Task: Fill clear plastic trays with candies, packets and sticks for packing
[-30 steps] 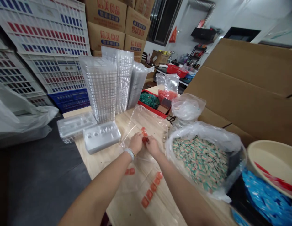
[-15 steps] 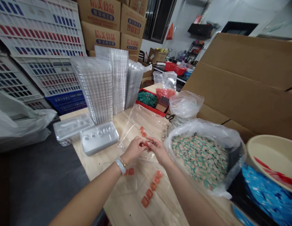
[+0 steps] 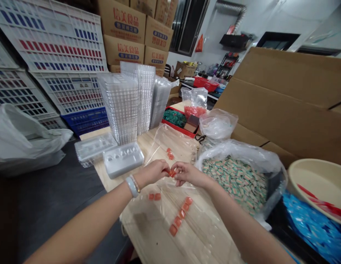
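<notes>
My left hand (image 3: 151,173) and my right hand (image 3: 188,174) face each other above the table, their fingertips pinching a small square orange-red sweet (image 3: 172,173) between them. Beneath them lies a clear plastic sheet (image 3: 170,143) on the pale wooden table (image 3: 206,234). More orange-red sweets rest on it: a slanted row (image 3: 180,215) near my right forearm, a pair (image 3: 154,197) below my left wrist, and a pair (image 3: 169,154) beyond my hands. A bangle and a bracelet circle my left wrist.
To the right stands an open plastic bag of green-and-cream wrapped sweets (image 3: 236,179). Stacked clear trays (image 3: 122,106) rise at the far left of the table. Beyond stand a red tray of green pieces (image 3: 174,118), cardboard sheets (image 3: 282,91) and a beige basin (image 3: 315,179).
My hands have drawn back toward me and turned to face each other, with the sweet now between their fingertips. The head view has shifted slightly.
</notes>
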Action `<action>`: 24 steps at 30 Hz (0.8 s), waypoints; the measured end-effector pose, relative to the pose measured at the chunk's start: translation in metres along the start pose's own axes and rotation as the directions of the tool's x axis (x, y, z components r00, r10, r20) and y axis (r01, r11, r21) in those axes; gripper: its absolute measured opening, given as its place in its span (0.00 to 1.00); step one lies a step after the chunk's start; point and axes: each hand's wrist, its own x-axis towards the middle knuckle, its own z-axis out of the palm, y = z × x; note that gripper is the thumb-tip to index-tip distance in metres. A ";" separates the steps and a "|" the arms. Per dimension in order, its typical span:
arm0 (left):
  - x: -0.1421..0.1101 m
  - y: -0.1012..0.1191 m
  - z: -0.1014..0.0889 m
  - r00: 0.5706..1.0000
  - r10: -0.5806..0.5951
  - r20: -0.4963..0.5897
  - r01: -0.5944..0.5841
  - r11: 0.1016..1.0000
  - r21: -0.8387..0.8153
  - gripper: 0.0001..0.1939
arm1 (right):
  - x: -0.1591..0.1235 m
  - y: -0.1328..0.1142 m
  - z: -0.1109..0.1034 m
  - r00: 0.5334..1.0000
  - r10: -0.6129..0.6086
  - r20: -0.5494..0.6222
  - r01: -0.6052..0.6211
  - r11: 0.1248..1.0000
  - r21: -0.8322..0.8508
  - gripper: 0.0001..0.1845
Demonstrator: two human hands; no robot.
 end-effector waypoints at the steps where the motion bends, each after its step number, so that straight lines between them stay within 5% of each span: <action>1: 0.004 0.001 -0.001 1.000 0.015 0.019 -0.016 0.999 0.028 0.04 | 0.001 0.000 -0.001 1.000 -0.010 -0.014 0.009 1.000 -0.024 0.12; 5: 0.011 0.004 0.000 0.998 0.050 0.044 -0.055 0.991 0.122 0.03 | 0.004 0.004 -0.001 1.000 -0.012 -0.009 0.012 0.998 -0.065 0.11; 10: 0.003 -0.005 -0.009 0.996 0.087 0.007 -0.087 0.983 0.164 0.04 | -0.018 0.017 -0.005 1.000 -0.003 0.028 -0.008 0.934 0.357 0.15; 13: 0.000 -0.009 -0.015 0.988 -0.024 -0.150 0.032 0.998 0.052 0.05 | -0.038 0.026 -0.012 0.996 -0.018 -0.087 0.064 0.827 0.558 0.17; 15: 0.004 -0.004 -0.007 0.957 -0.158 -0.243 0.112 0.975 -0.193 0.07 | -0.043 0.032 -0.013 0.983 -0.004 -0.182 0.118 0.775 0.621 0.16; 17: 0.010 0.008 0.011 0.930 -0.315 -0.189 0.160 0.810 -0.564 0.07 | -0.038 0.036 -0.010 0.972 0.016 -0.236 0.145 0.746 0.650 0.15; 19: 0.015 0.021 0.030 0.919 -0.395 0.001 0.206 0.478 -0.854 0.07 | -0.029 0.039 -0.003 0.964 0.035 -0.262 0.154 0.733 0.663 0.14; 21: 0.015 0.028 0.045 0.909 -0.401 0.116 0.207 0.192 -0.959 0.09 | -0.021 0.040 0.005 0.954 0.044 -0.296 0.173 0.727 0.665 0.13; 24: 0.009 0.025 0.054 0.901 -0.409 0.145 0.151 -0.018 -0.988 0.11 | -0.014 0.041 0.015 0.948 0.059 -0.313 0.175 0.725 0.666 0.14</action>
